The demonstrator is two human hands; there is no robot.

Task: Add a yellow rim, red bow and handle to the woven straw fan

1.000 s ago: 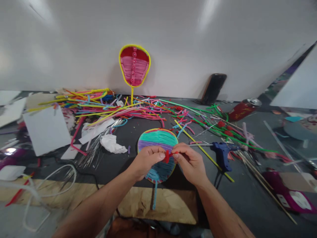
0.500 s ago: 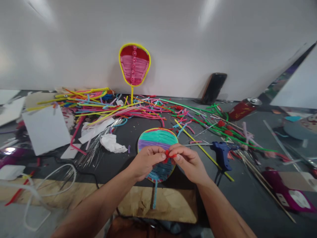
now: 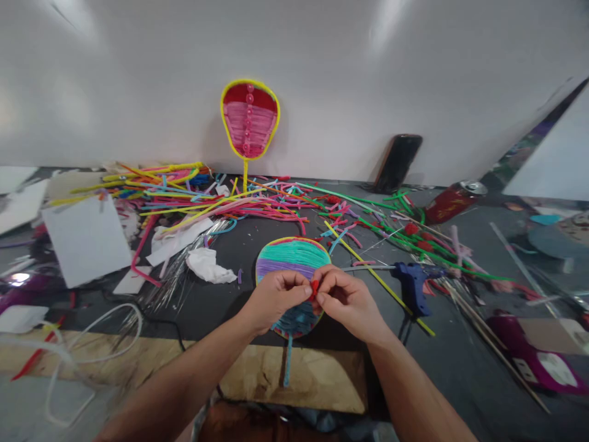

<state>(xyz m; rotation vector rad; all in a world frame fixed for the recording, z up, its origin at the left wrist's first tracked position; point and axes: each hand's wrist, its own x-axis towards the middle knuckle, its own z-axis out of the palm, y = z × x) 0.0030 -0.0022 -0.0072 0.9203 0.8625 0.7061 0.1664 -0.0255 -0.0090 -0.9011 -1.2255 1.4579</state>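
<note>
Between the fingertips of both hands is a small red pipe cleaner piece (image 3: 315, 287), mostly covered by the fingers. My left hand (image 3: 281, 299) pinches it from the left, and my right hand (image 3: 348, 301) pinches it from the right. Under the hands lies a round fan (image 3: 294, 253) with turquoise, purple and dark blue bands, a yellow-and-red rim and a light blue handle (image 3: 288, 362). The hands hide part of its middle. A blue hot glue gun (image 3: 413, 287) is to the right of my right hand.
A yellow-rimmed pink fan (image 3: 250, 120) leans against the white wall. Piled pipe cleaners (image 3: 221, 205) spread along the back. A crumpled tissue (image 3: 209, 266) lies left of the hands. At the right are a phone (image 3: 398, 163), a red can (image 3: 453, 201) and wooden sticks (image 3: 499, 350).
The fingers of my right hand have curled in more around the red piece, and less of it shows. Fans and tools stay where they were.
</note>
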